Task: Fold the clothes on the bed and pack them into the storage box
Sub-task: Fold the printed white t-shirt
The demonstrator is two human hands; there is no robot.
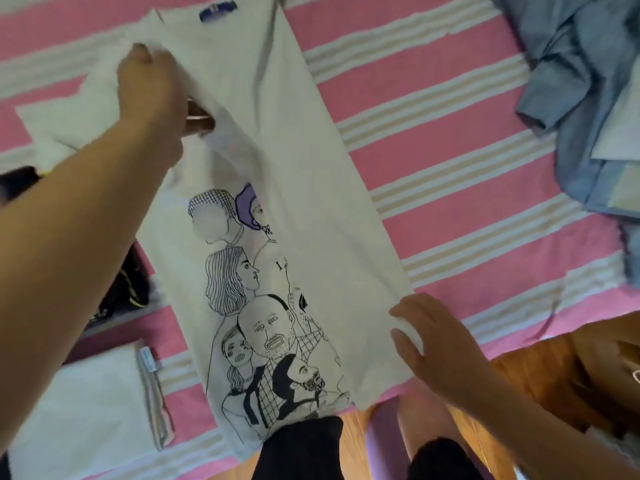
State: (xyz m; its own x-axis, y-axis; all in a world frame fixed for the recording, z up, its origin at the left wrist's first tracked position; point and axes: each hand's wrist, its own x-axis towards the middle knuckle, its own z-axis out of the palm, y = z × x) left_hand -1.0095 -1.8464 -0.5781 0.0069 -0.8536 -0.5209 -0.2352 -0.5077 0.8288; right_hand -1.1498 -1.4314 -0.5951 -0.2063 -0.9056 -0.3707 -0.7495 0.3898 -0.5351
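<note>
The white T-shirt [294, 161] is lying lengthwise on the striped bed [467, 174], looking light, limp and crease-prone, with the left hand [152, 88] pinching its sleeve-side edge and the right hand [429, 341] pressing spread fingers [403, 336] flat at the hem corner, so seams and edges are offering the surest hold.

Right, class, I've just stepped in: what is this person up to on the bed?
A person is folding a white printed T-shirt spread on a pink striped bed cover. The left hand grips the fabric near a sleeve and lifts it, while the right hand presses flat on the hem corner. A folded white garment lies at the left, and a crumpled blue shirt waits at the upper right. No storage box can be seen.
</note>
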